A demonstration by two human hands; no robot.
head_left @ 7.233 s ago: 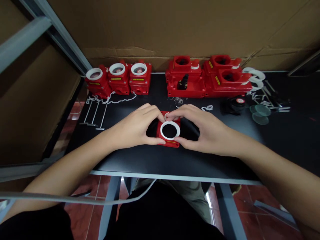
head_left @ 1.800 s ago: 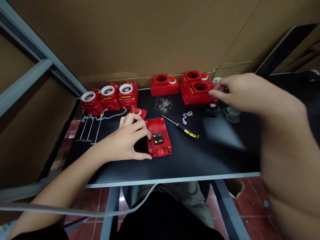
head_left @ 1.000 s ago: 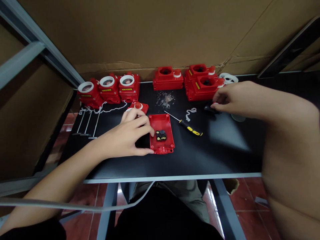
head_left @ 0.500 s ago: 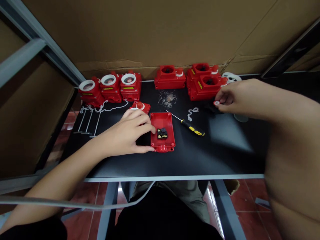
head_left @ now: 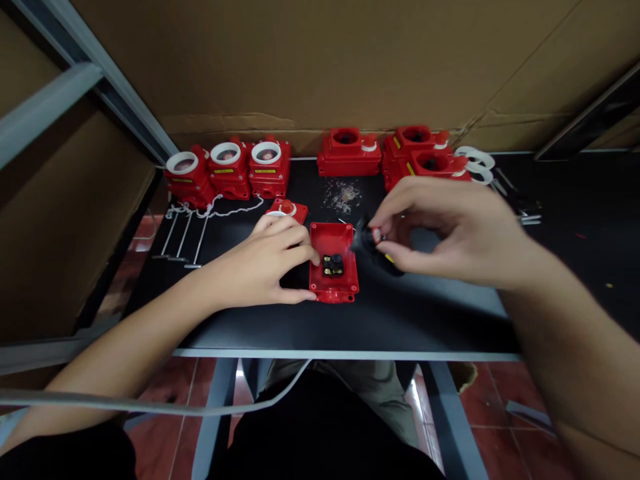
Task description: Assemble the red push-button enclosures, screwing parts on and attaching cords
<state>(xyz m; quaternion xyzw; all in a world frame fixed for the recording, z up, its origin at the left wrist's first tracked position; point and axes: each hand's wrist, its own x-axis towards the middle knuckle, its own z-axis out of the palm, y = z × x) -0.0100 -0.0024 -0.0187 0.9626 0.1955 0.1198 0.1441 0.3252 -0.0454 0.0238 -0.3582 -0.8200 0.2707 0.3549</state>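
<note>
An open red box (head_left: 333, 293) lies on the black tabletop, with a small black terminal block (head_left: 333, 265) with brass contacts inside. My left hand (head_left: 275, 260) holds the box by its left side, thumb at the near corner and index finger over the wall. Behind that hand, a red cover (head_left: 299, 212) is partly hidden. My right hand (head_left: 435, 233) pinches a black piece with a red-and-white end (head_left: 377, 235), just right of the box; motion blurs its shape. Beneath this hand a screwdriver (head_left: 393, 262) with a black and yellow handle is mostly covered.
Three red units with white rings (head_left: 225, 153) stand at the back left, above several metal rods (head_left: 185, 237) and white string. More red housings (head_left: 350, 160) line the back, with white rings (head_left: 475, 160) beside them. Crumbs (head_left: 345, 195) lie behind the box. Cardboard (head_left: 320, 67) walls the back.
My right hand has come left and nearer from beside the back-right housings, carrying the black piece towards the box. My left hand stays at the box. The view has shifted slightly.
</note>
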